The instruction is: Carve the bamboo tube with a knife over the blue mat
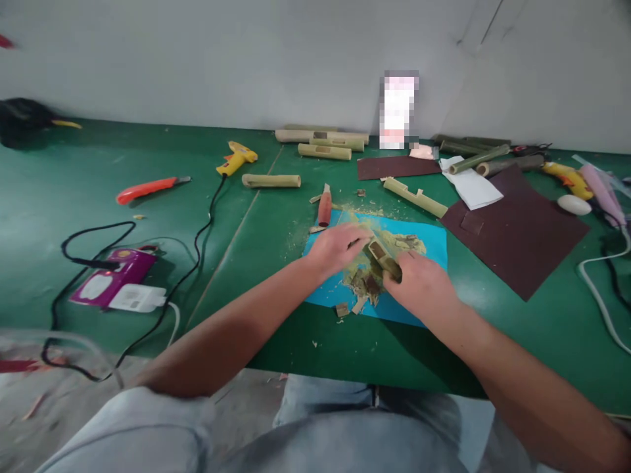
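A short bamboo tube [382, 256] with a rectangular opening cut in its upper side is held at a slant over a blue sheet [434, 242]. My right hand [421, 276] is closed around its near end. At the far end, my left hand [340, 248] is curled with its fingertips against the tube. Bamboo chips [367, 282] and pale dust lie on the sheet beneath. Just beyond my left hand lies a short blade with a reddish handle [324, 207].
Several cut bamboo tubes [325, 152] lie toward the wall. An orange utility knife [148, 190], a yellow glue gun [236, 157] and a purple power strip [116, 276] with cords are at left. Brown sandpaper sheets [522, 243] and a second glue gun [569, 179] are at right.
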Demonstrator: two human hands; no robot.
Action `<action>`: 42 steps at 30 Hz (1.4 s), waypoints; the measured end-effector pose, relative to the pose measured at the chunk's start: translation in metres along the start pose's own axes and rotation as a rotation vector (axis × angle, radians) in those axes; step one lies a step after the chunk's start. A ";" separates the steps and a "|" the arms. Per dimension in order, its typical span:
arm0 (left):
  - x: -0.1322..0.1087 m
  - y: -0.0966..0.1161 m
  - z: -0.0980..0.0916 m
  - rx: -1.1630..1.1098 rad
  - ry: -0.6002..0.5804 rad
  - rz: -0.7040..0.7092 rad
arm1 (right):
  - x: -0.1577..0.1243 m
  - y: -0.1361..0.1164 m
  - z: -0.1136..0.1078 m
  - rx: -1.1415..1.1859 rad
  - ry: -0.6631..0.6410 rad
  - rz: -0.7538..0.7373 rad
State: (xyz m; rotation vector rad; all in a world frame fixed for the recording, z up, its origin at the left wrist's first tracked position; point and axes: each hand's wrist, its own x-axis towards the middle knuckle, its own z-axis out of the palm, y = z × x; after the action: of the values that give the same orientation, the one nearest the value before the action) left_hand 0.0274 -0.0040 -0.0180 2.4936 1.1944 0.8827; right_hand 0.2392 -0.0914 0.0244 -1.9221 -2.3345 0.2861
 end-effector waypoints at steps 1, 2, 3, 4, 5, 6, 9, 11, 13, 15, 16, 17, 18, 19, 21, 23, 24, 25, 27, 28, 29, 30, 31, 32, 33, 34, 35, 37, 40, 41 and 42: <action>0.000 0.000 0.000 0.000 0.012 -0.009 | 0.000 0.000 0.000 0.000 0.002 0.006; 0.000 0.000 0.000 0.005 0.024 -0.012 | 0.000 0.000 0.000 0.000 0.002 0.012; 0.000 0.000 0.000 0.014 0.027 -0.008 | 0.000 0.000 0.000 0.001 0.002 0.017; 0.000 0.001 0.000 0.023 0.020 0.002 | 0.001 0.000 0.000 0.002 0.002 0.019; -0.001 0.001 -0.001 0.028 0.004 0.016 | 0.001 0.000 0.000 0.004 0.001 0.015; -0.001 0.002 -0.001 0.031 -0.006 0.022 | 0.001 0.000 0.000 0.006 0.001 0.010; -0.001 0.004 -0.003 0.039 0.024 -0.004 | 0.001 0.000 0.000 0.006 0.010 0.005; -0.001 0.005 -0.003 0.040 0.020 0.001 | 0.000 0.001 0.000 0.002 0.019 0.004; -0.001 0.006 -0.003 0.029 -0.008 0.016 | 0.000 0.001 0.001 0.000 0.026 -0.001; 0.000 0.007 -0.003 0.022 0.007 -0.008 | 0.000 0.002 0.001 0.001 0.032 -0.006; 0.000 0.006 -0.002 0.023 0.022 -0.021 | 0.001 0.002 0.001 0.002 0.034 -0.007; 0.000 0.006 -0.002 0.022 0.026 -0.022 | 0.001 0.002 0.001 0.003 0.035 -0.007; 0.000 0.006 -0.002 0.018 0.018 -0.012 | 0.001 0.001 0.000 0.003 0.036 -0.006; 0.000 0.005 -0.002 0.011 0.007 0.004 | 0.001 0.001 0.000 0.004 0.036 -0.003; 0.000 0.004 -0.002 -0.004 0.005 0.014 | 0.000 0.001 0.000 0.007 0.031 0.007; 0.000 0.002 -0.003 -0.007 0.030 0.003 | 0.000 0.000 -0.001 0.008 0.027 0.016; 0.000 0.002 -0.003 -0.008 0.030 0.007 | 0.000 0.000 -0.001 0.008 0.024 0.017; 0.000 0.001 -0.004 -0.013 0.019 0.015 | 0.000 0.000 -0.001 0.008 0.020 0.016; 0.001 0.001 -0.005 -0.028 0.002 0.018 | -0.001 0.000 -0.002 0.005 0.013 0.013; 0.001 0.001 -0.005 -0.031 0.008 0.004 | -0.001 0.000 -0.002 0.003 0.006 0.015; 0.001 0.001 -0.006 -0.029 0.017 -0.008 | -0.001 0.000 -0.003 0.000 -0.002 0.018; 0.001 0.002 -0.006 -0.020 0.016 -0.011 | -0.001 -0.001 -0.003 -0.002 -0.009 0.020; 0.000 0.003 -0.005 -0.008 0.005 -0.003 | -0.001 -0.001 -0.004 -0.002 -0.013 0.022; 0.000 0.005 -0.005 0.004 -0.016 0.010 | -0.001 -0.001 -0.004 0.000 -0.014 0.022; -0.001 0.006 -0.004 0.013 -0.031 0.020 | 0.000 -0.002 -0.004 0.005 -0.011 0.020; -0.002 0.007 -0.004 0.019 -0.033 0.023 | 0.000 -0.002 -0.004 0.010 -0.005 0.018; -0.002 0.008 -0.004 0.026 -0.022 0.018 | 0.000 -0.002 -0.004 0.015 0.001 0.014; -0.003 0.009 -0.004 0.035 -0.006 0.011 | 0.000 -0.002 -0.003 0.018 -0.001 0.012; -0.003 0.008 -0.006 0.018 -0.026 0.014 | -0.001 -0.001 -0.003 0.013 -0.019 0.011; -0.003 0.008 -0.007 0.008 -0.019 0.005 | -0.001 -0.001 -0.003 0.009 -0.018 0.010; -0.003 0.008 -0.007 0.001 -0.006 -0.002 | -0.001 -0.001 -0.004 0.004 -0.015 0.007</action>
State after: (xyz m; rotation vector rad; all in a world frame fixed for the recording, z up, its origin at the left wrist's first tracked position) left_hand 0.0265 -0.0117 -0.0103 2.4933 1.1952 0.8745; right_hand 0.2387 -0.0923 0.0282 -1.9336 -2.3347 0.3062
